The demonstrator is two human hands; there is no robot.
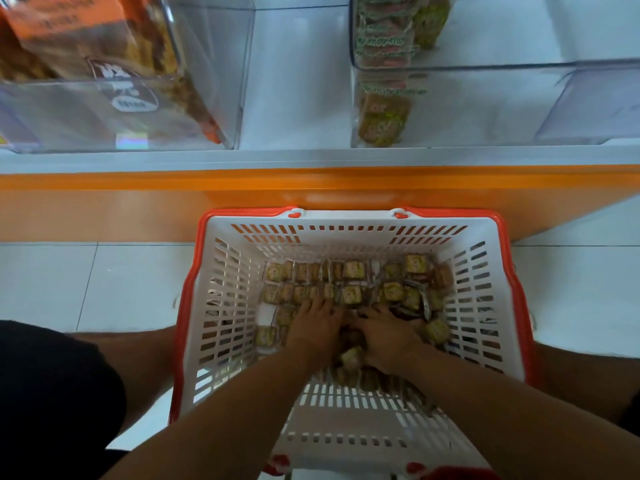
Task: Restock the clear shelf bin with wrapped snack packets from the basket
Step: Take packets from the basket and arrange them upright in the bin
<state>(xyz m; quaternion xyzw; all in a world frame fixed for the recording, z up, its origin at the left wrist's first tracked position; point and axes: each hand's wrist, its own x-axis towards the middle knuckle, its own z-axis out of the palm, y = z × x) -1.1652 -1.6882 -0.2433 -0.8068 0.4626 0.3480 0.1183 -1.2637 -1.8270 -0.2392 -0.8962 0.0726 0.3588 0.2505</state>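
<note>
Two bare forearms enter from 6 o'clock and meet low inside a white slotted plastic basket [221, 306] with an orange-red rim, set on pale floor tiles [86, 282]. Left hand [317, 329] lies palm-down, fingers spread flat on the wrapped snack packets [351, 270]; right hand [389, 336] sits just beside it, fingers curled into the pile, but whether they hold a packet cannot be told. The two hands nearly touch. Packets are small, square, clear-wrapped, tan with green print; well over twenty, in loose rows along the basket's 12 o'clock wall, jumbled toward 3 o'clock; exact count not possible. Bare basket floor shows at 6 o'clock. An orange shelf face [138, 199] abuts the basket's far rim. Above it, two clear hard-walled bins: at 1 o'clock the clear shelf bin [519, 69], one stack of like packets at its left end, the rest open room; at 11 o'clock a second bin [214, 46] holding orange bags.
</note>
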